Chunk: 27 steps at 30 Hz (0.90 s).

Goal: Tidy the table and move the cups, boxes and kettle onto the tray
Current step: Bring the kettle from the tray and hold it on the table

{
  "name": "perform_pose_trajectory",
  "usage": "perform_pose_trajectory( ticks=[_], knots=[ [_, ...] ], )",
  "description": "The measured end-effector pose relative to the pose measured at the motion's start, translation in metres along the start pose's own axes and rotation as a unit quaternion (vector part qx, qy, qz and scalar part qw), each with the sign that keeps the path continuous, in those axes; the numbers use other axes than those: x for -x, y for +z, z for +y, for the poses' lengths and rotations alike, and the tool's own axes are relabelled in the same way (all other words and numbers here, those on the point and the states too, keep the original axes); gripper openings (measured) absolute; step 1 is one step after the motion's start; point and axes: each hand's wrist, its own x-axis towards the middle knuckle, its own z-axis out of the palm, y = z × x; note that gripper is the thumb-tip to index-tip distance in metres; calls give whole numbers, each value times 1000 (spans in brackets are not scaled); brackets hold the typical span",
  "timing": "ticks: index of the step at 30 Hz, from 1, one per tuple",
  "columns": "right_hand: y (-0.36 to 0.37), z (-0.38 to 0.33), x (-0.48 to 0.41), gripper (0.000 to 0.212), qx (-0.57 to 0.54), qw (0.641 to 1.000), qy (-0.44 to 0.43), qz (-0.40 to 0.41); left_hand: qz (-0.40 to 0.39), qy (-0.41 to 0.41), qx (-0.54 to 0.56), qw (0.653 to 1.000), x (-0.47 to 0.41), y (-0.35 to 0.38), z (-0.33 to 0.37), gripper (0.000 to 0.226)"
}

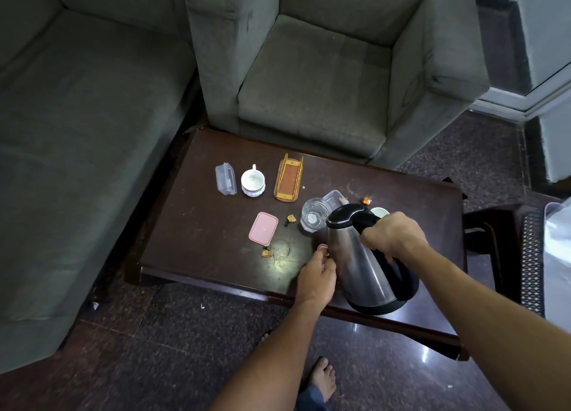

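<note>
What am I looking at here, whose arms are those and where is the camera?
There is one picture, from a camera worn on a person's head, looking down at their own two bare hands. The right hand grips the black handle of a steel kettle, tilted above a dark table. The left hand holds a small pink thing by its fingers; I cannot tell what. On the table lie a white cup, a clear box, a pink lid, a glass and a small wooden stand.
</note>
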Motion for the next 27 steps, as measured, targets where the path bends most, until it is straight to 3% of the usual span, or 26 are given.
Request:
perform_pose_trajectory(
  ticks=[27],
  knots=[
    [4,-3,-6,27,18,1000,-11,9,10,-1,-8,1000,-3,-5,3,39]
  ],
)
